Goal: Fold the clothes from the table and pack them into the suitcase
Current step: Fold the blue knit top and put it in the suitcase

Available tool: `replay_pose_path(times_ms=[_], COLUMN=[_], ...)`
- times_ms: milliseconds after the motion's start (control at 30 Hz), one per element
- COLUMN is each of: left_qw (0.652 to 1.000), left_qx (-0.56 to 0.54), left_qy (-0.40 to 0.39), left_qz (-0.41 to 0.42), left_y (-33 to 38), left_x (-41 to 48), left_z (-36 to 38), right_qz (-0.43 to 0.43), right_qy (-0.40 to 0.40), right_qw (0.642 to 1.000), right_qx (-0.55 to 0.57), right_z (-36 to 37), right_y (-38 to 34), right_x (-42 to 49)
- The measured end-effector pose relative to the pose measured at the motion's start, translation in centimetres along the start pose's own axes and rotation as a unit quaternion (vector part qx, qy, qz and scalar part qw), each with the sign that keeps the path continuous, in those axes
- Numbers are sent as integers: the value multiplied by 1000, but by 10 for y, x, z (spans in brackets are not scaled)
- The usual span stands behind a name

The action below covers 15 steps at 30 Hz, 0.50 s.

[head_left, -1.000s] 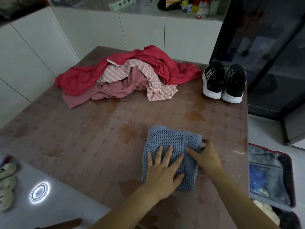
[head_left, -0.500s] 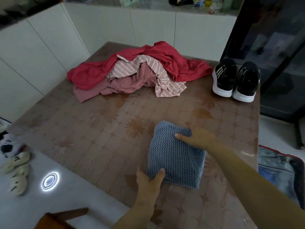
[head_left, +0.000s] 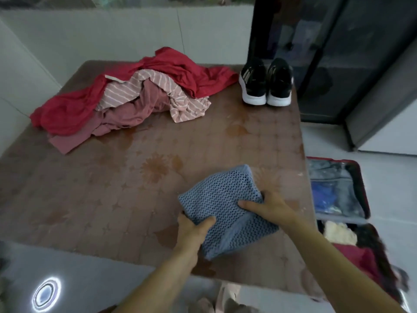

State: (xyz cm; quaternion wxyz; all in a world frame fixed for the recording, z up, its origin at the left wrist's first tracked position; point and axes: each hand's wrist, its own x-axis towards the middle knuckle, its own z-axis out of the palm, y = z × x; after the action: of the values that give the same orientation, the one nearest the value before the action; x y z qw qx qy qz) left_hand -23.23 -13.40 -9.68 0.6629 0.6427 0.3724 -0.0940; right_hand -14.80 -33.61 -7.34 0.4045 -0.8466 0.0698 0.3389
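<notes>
Blue knit: the folded blue mesh garment (head_left: 225,204) sits at the near right part of the table (head_left: 112,188), held between both hands; whether its far corner touches the tabletop I cannot tell
Left hand: the left hand (head_left: 191,229) grips the near left corner, thumb on top and fingers curled beneath
Right hand: the right hand (head_left: 268,206) pinches the right edge, one finger laid across the top, the rest tucked under
Lie of the bundle: close to square, turned corner-on to the person, so it has no marked long axis; the fold looks compact and in no need of another turn
Suitcase: the open suitcase (head_left: 365,190) lies on the floor just beside the table's right edge, lower than the tabletop, with things already in it
Deciding relation: the case is to the right of the bundle and below it, so the right hand is the nearer one and would lead, the left following or letting go
Step in hand: likely lifting the folded piece to carry it over the table edge
Left to do: the pile of red, striped and pink clothes (head_left: 135,98) waits unfolded at the far left, well apart from the hands
Also there: black sneakers (head_left: 266,84) at the far right corner
</notes>
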Motion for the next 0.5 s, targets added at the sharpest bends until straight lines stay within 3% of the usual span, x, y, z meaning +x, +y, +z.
replay_pose_path(times_ms=[133,300,500], left_qw=[996,971,938], left_qx=[74,177,221], left_qy=[-15,-53,-133], left_qz=[36,149,230], left_y=[-16,-34,-43], left_x=[-18,-41,-85], left_z=[-3,-3,36], right_qz=[33,38,56], right_qy=[45,123,186], right_qw=[995,982,950], right_qx=[77,136,246], right_z=[22,46,41], right_y=[11,52,111], right_x=[-50,-86,-130])
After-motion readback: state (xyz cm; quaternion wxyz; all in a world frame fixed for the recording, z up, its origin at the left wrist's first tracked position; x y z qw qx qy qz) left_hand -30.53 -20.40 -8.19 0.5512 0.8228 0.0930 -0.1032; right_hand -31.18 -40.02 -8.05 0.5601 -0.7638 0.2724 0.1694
